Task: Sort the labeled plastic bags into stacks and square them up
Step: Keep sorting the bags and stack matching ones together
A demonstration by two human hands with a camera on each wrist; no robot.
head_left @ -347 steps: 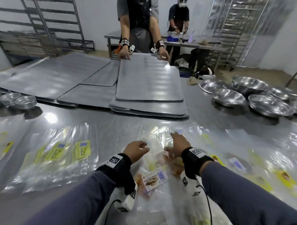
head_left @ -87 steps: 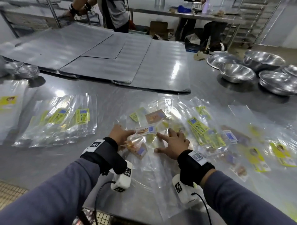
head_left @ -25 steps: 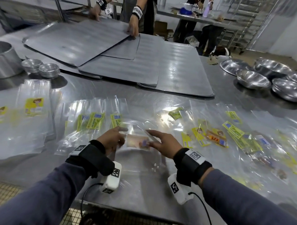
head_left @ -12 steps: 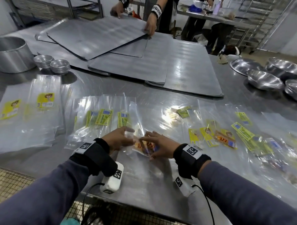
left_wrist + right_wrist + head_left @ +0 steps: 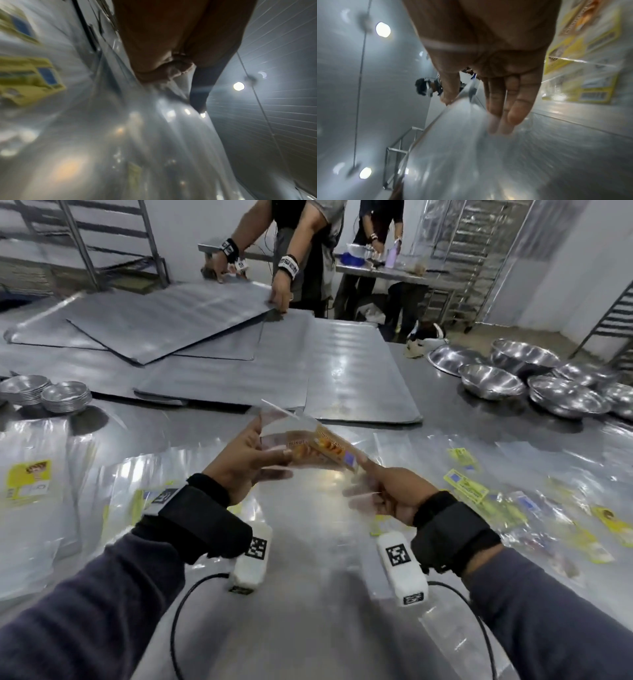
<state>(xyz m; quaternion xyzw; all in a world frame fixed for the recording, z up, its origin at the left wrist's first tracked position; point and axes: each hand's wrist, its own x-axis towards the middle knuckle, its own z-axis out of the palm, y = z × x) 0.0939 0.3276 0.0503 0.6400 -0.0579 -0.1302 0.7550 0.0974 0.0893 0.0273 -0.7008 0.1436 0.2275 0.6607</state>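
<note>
Between hands (image 5: pixel 318 474): clear bag bundle (image 5: pixel 315 446), orange labels, seemingly several layers.

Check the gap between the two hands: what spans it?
In the head view, a small stack of orange-labeled bags spans it, lifted off the table, left hand and right hand holding opposite ends.
</note>
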